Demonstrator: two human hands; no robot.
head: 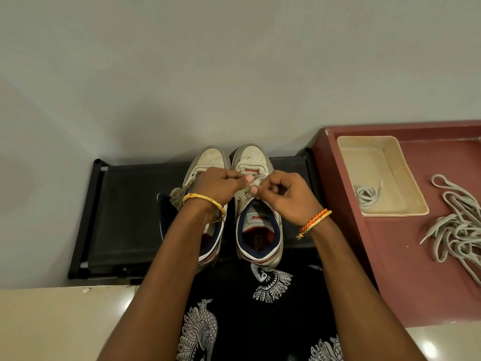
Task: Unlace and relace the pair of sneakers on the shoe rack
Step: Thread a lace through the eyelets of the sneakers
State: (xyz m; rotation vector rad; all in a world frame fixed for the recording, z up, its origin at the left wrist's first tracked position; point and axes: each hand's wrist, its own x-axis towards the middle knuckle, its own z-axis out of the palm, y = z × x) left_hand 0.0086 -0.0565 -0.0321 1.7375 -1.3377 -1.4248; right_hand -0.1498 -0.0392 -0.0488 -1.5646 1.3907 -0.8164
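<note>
While the head camera looks straight down, two bare forearms reach forward to a pair of white sneakers standing side by side on a low black shoe rack (pixel 125 204) against a pale wall. The toes point away from the person and the heels sit nearest the body.

The left hand (pixel 221 186) and the right hand (pixel 283 196) meet over the lacing area of the right sneaker (pixel 257 204), just above its tongue. Both hands have their fingers curled inward, with the thumbs nearly touching one another. Each appears to pinch a pale lace (pixel 256 182) between thumb and fingers, though the lace is mostly hidden by the fingers, so the exact grip is hard to make out. The left forearm crosses over the left sneaker (pixel 208 160) and covers much of it; only its toe, part of its side and its navy-lined heel opening show. The right sneaker's navy-lined opening and printed insole lie open to view below the hands.

A gold bangle (pixel 205 200) circles the left wrist. An orange thread band (pixel 313 220) and a gold bangle sit together on the right wrist.

To the right of the rack, touching it, stands a dark red surface (pixel 390 269) with a raised edge. On it rests a cream rectangular tray (pixel 390 157) holding a small coiled lace (pixel 365 195). Further right, outside the tray, a loose tangle of pale laces (pixel 455 225) lies on the red surface, well apart from both hands.

Black cloth printed with white peacock figures (pixel 270 282) fills the lower middle, over a glossy cream floor (pixel 52 321).
</note>
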